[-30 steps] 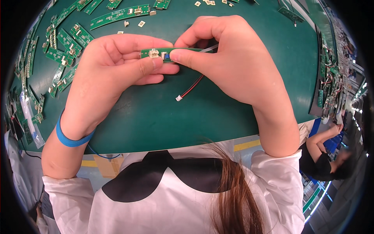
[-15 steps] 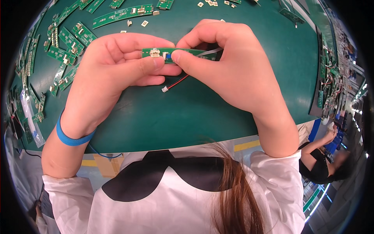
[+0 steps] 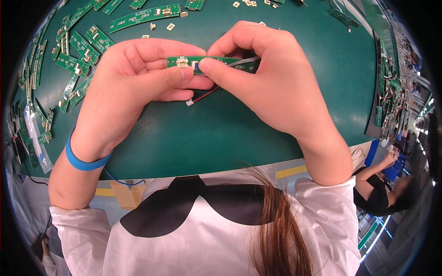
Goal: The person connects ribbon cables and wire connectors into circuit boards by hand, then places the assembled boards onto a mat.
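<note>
Slim green circuit board (image 3: pixel 221 60) with a boxy cream socket (image 3: pixel 182 61) is sitting right between the bare left hand (image 3: pixel 124 78), pinching its left end, and the bare right hand (image 3: pixel 276 80), clamped near its middle, over a dark green tabletop (image 3: pixel 221 142).

Bright light lightly glosses the green tabletop (image 3: pixel 221 142), a white streak (image 3: pixel 376 238) glares lower right, and fisheye distortion bends the edges.

The left hand (image 3: pixel 117 76) holds a circuit board (image 3: pixel 189 60) near its left end, and the right hand (image 3: pixel 274 76) pinches it around the middle. Below the board, a red wire (image 3: pixel 206 94) ends in a white plug (image 3: pixel 189 102). Left of the board, other circuit boards (image 3: pixel 84 47) lie scattered on a green table (image 3: pixel 221 138).
</note>
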Demonstrator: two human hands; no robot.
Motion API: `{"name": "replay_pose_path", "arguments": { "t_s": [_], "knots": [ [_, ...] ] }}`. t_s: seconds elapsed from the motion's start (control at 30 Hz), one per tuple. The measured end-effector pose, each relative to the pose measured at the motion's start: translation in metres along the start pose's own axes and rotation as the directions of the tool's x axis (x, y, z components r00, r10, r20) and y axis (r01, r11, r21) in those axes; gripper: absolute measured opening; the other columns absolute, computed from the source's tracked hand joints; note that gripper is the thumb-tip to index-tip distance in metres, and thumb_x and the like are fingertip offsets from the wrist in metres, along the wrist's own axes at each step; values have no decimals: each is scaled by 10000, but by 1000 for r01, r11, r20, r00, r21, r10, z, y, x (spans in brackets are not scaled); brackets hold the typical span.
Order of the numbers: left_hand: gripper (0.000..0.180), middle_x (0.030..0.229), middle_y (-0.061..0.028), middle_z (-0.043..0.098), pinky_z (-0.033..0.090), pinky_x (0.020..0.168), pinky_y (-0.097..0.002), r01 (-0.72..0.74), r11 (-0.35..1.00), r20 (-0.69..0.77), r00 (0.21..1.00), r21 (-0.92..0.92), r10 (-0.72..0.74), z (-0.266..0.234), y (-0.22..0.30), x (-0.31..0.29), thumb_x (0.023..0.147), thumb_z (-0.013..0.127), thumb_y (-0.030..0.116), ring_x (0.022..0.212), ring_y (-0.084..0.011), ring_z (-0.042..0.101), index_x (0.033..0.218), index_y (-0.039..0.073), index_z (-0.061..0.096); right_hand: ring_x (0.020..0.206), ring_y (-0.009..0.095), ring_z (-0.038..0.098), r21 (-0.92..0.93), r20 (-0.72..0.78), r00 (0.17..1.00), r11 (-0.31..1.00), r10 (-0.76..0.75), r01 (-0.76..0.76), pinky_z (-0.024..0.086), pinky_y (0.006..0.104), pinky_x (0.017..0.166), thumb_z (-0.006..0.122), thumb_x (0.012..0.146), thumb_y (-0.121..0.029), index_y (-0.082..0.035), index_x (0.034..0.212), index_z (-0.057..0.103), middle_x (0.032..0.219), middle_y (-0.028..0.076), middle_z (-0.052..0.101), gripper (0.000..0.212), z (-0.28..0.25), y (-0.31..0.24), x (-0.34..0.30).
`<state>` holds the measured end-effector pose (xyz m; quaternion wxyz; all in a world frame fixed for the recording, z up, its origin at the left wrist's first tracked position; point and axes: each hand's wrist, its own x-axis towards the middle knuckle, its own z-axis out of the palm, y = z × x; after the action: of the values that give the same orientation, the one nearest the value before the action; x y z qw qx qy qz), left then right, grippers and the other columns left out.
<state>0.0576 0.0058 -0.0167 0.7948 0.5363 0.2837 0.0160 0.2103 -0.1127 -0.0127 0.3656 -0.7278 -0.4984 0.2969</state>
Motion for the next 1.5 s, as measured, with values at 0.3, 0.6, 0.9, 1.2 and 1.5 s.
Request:
{"name": "replay_pose_path", "arguments": {
  "t_s": [0.3,0.6,0.9,1.2,1.5],
  "knots": [
    [259,907,-125,660,550,718,-200,-43,998,-45,998,-40,41,5,-2,-1,862,530,-31,885,-198,663,1118,-63,557,812,315,576,-133,-62,986,980,-155,145,454,385,718,669,735,-123,17,768,604,791,148,580,158,7,6,0],
    [244,867,-113,654,549,701,-202,-83,997,-93,992,-5,82,10,-1,-3,842,554,-33,839,-185,669,1083,-66,568,765,304,561,-69,-100,981,985,-165,158,443,379,678,672,727,-107,18,735,578,752,136,559,156,8,4,-3],
    [235,891,-135,649,554,702,-221,-141,989,-119,982,52,147,11,-3,2,825,572,-35,812,-186,671,1058,-61,560,634,221,569,203,-48,998,978,-47,55,448,317,569,676,735,-85,22,703,608,696,99,567,131,3,0,0],
    [327,978,-163,634,564,738,-266,-260,965,98,962,45,255,-6,6,-2,800,578,-84,847,-228,667,1126,-80,549,706,80,583,364,78,997,931,-8,-21,452,191,607,599,862,-72,22,872,649,806,43,638,107,-16,0,1],
    [345,997,-129,623,523,736,-233,-536,811,150,844,234,515,-14,4,-6,704,679,-115,864,-188,638,1038,-64,608,891,203,534,-504,272,870,709,-412,493,335,360,907,630,736,-25,-68,927,632,872,42,578,196,-42,11,-2]
  ]
}}
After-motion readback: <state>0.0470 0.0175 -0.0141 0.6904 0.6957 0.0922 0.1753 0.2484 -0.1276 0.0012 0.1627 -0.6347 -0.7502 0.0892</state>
